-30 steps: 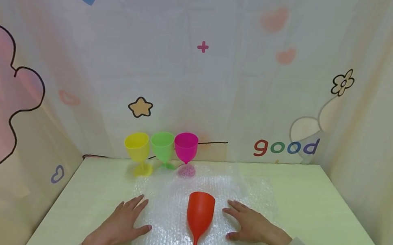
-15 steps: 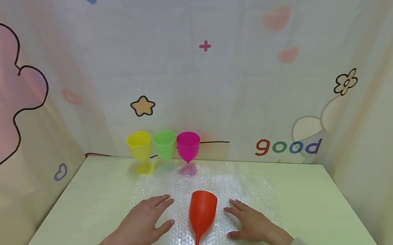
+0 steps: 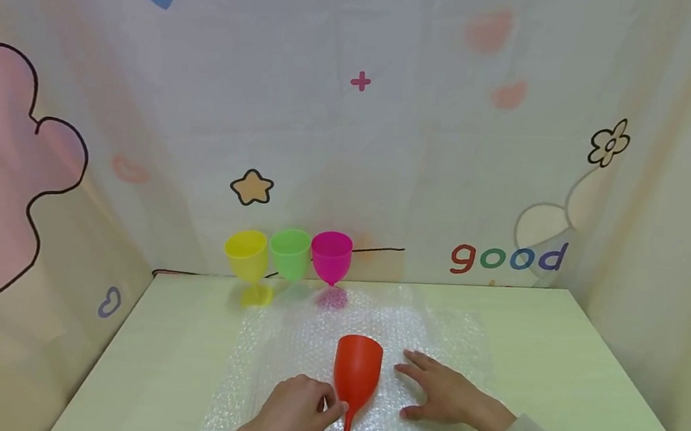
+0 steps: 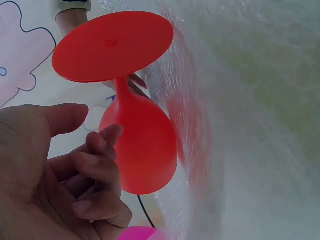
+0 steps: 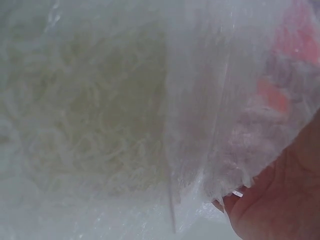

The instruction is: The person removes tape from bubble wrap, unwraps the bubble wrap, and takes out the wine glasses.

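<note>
A red plastic goblet (image 3: 357,369) lies on its side on a sheet of bubble wrap (image 3: 298,339), its foot towards me. My left hand (image 3: 290,414) is at the goblet's stem, with the fingers curled and thumb extended. From the left wrist, a gap shows between thumb and fingertips, and the index fingertip overlaps the red bowl (image 4: 145,150); contact is unclear. To the right of the goblet, my right hand (image 3: 449,397) rests on the bubble wrap with fingers spread. Bubble wrap (image 5: 200,100) fills most of the right wrist view, hiding part of that hand (image 5: 280,200).
Along the back stand a yellow goblet (image 3: 246,257), a green goblet (image 3: 290,255) and a magenta goblet (image 3: 331,257). The bubble wrap covers the magenta one's foot. A pale table (image 3: 564,386) carries everything, with a printed curtain (image 3: 391,156) behind and at both sides.
From the left side of the bubble wrap, my left hand has moved right to the goblet's stem, its fingers curling. My right hand and the goblet have stayed put.
</note>
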Motion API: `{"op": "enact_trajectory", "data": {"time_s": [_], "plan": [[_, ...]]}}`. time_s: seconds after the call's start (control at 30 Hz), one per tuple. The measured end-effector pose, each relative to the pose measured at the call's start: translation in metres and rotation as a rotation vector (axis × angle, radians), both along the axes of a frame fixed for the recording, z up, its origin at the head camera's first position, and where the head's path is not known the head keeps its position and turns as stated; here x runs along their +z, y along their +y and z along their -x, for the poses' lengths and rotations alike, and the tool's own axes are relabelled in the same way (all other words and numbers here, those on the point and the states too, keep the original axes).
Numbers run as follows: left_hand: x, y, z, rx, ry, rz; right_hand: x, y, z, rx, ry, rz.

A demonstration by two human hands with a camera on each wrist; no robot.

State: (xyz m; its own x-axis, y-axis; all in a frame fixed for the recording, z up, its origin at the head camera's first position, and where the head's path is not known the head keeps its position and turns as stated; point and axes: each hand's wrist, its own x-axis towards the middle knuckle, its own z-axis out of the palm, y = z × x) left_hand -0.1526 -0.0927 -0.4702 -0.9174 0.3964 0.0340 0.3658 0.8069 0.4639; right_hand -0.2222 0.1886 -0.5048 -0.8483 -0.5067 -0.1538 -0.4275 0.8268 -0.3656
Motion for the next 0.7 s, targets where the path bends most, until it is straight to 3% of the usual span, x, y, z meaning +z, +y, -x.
{"op": "enact_trajectory", "data": {"time_s": [0.1, 0.2, 0.3, 0.4, 0.57, 0.7], "plan": [[-0.005, 0.005, 0.003, 0.01, -0.063, -0.023, 0.0, 0.0, 0.0, -0.004, 0.002, 0.012], [-0.011, 0.01, 0.004, 0.035, -0.171, -0.071, -0.001, 0.001, -0.002, -0.001, -0.003, 0.027], [-0.015, 0.015, 0.003, 0.104, -0.316, -0.101, -0.004, 0.001, -0.003, 0.004, -0.011, 0.03], [-0.017, 0.019, 0.002, 0.154, -0.391, -0.098, -0.006, 0.001, -0.004, 0.01, -0.01, 0.029], [-0.022, 0.023, 0.003, 0.132, -0.385, -0.142, -0.005, 0.002, -0.003, 0.013, 0.001, 0.023], [-0.027, 0.021, 0.003, 0.073, -0.286, -0.189, -0.003, 0.002, -0.002, -0.002, -0.004, 0.025]]}}
